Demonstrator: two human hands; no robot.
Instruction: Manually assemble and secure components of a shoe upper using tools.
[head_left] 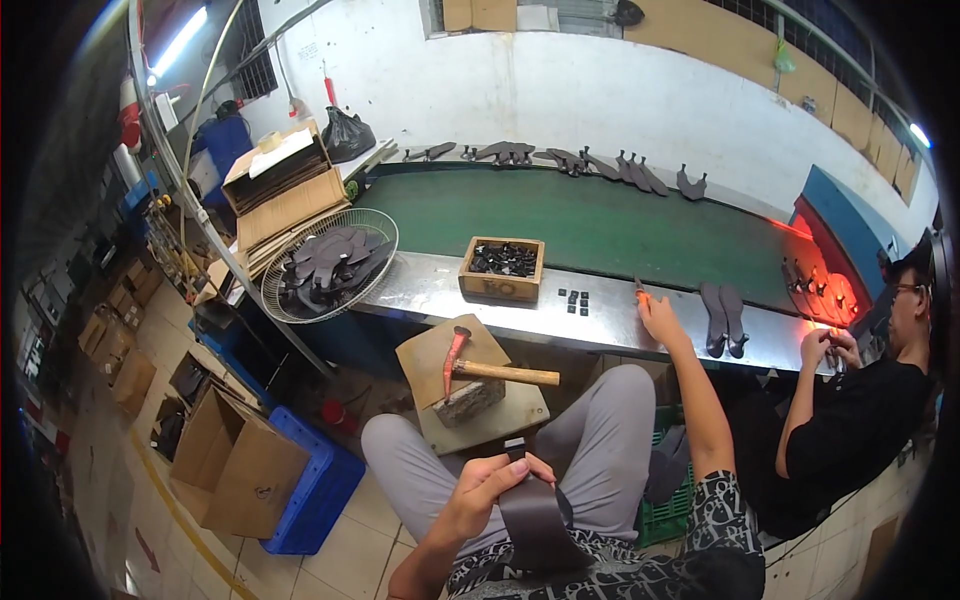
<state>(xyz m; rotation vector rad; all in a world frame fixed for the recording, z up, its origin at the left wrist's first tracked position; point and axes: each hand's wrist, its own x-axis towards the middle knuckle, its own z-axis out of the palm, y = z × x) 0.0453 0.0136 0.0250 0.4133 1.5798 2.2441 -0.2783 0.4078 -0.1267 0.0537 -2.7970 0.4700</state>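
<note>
My left hand (492, 488), over my lap, is closed on a dark grey shoe sole (540, 530) with a small black piece at its upper end. My right hand (660, 322) reaches to the metal edge of the bench and grips an orange-handled tool (641, 288); its exact kind is too small to tell. Left of that hand lie several small black squares (573, 300), beside a wooden box (502, 290) of small black parts. A hammer (515, 374) with a red head and wooden handle rests on a stone block (470, 402) before my knees.
A green conveyor belt (520, 210) runs behind the metal edge (420, 285), with heeled soles (640, 172) along its far side. On the left stands a wire basket (272, 290) of soles. A pair of soles (716, 315) lies near a co-worker (840, 420) on the right.
</note>
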